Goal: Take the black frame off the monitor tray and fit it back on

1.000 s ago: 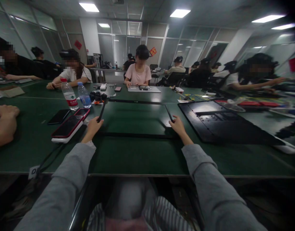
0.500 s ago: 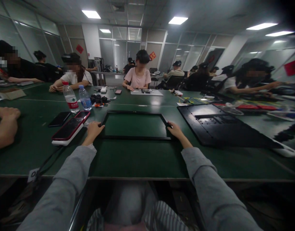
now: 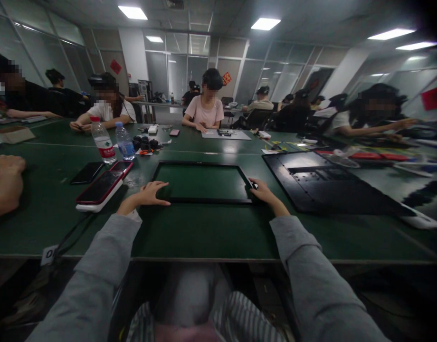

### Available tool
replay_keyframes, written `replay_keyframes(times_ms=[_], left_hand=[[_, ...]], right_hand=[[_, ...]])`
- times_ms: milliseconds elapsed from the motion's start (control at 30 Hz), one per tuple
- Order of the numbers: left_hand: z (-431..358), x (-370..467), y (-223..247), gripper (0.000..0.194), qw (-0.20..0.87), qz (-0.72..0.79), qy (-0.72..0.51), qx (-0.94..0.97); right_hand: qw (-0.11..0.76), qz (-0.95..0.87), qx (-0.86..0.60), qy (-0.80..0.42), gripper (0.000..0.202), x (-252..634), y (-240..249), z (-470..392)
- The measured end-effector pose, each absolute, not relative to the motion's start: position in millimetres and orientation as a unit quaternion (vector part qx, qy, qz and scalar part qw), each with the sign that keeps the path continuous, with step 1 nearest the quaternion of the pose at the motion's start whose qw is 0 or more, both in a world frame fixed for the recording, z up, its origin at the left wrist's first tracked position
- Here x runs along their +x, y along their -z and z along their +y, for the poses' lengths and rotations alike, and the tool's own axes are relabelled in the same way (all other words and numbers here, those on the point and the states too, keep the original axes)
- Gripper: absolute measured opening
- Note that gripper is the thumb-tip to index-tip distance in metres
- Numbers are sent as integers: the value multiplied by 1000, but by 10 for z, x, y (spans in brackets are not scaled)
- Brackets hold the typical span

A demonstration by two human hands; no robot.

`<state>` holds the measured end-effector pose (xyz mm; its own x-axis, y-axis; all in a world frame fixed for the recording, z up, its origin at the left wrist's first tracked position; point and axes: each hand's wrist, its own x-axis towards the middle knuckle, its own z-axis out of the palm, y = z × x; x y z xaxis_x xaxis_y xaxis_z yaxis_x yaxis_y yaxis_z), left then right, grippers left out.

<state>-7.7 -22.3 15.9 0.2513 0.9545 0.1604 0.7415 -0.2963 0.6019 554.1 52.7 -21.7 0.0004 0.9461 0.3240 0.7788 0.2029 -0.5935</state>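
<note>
A thin black rectangular frame [image 3: 207, 200], like a screen bezel, lies on the green table [image 3: 204, 232] in front of me. My left hand [image 3: 151, 194] is at its left side, thumb and fingers spread apart over the bar; whether it touches the bar I cannot tell. At the opposite side, my right hand [image 3: 264, 192] grips the right bar between thumb and fingers. Part of each side bar is hidden by my hands. To the right lies a large black panel [image 3: 332, 190] with cutouts, beyond the reach of my fingers.
Left of the frame lie a red-edged phone [image 3: 100, 187] on a white block and a black phone [image 3: 86, 173]. Two bottles, one red-capped [image 3: 103, 142] and one blue-capped [image 3: 125, 142], stand behind them. Another person's hand [image 3: 6, 166] rests at far left. Several people sit around.
My left hand has let go of the left bar and spread its fingers inward over it. My right hand stays on the right bar. The view has tilted slightly.
</note>
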Motion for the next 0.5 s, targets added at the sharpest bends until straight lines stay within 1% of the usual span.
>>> replay_keyframes(times_ms=[133, 200, 300, 400, 500], left_hand=[[-274, 40, -201, 58, 198, 551, -264, 766], [-262, 55, -215, 50, 193, 557, -285, 756], [-234, 42, -216, 46, 186, 579, -308, 731], [-209, 25, -190, 43, 193, 588, -313, 720], [-185, 16, -157, 43, 204, 584, -327, 714]], right_hand=[[346, -665, -652, -114, 51, 5426, 227, 547], [355, -658, -653, -115, 48, 5404, 216, 553], [398, -647, -642, -105, 49, 5455, 179, 534], [451, -605, -653, -64, 57, 5581, 93, 469], [470, -535, -702, -3, 67, 5748, -47, 359]])
